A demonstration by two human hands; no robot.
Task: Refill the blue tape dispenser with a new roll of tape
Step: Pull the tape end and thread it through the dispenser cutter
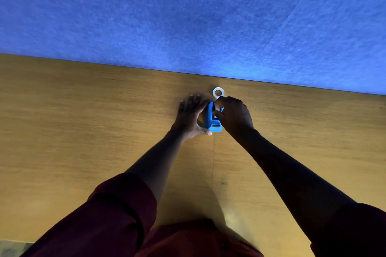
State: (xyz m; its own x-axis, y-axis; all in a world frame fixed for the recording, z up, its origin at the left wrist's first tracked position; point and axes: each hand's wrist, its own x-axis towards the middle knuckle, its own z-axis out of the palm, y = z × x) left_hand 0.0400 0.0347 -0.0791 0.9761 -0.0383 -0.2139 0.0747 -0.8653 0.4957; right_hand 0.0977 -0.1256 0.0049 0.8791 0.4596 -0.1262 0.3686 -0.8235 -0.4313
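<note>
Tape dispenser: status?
Left hand braces blue dispenser on table. Right hand pinches something white at its top. White ring lies behind. Nothing obstructing.

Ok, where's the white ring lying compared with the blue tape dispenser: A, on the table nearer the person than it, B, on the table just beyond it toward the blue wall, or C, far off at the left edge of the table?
B: the white ring lies flat on the wooden table, just past the blue tape dispenser, close to the blue wall.
</note>
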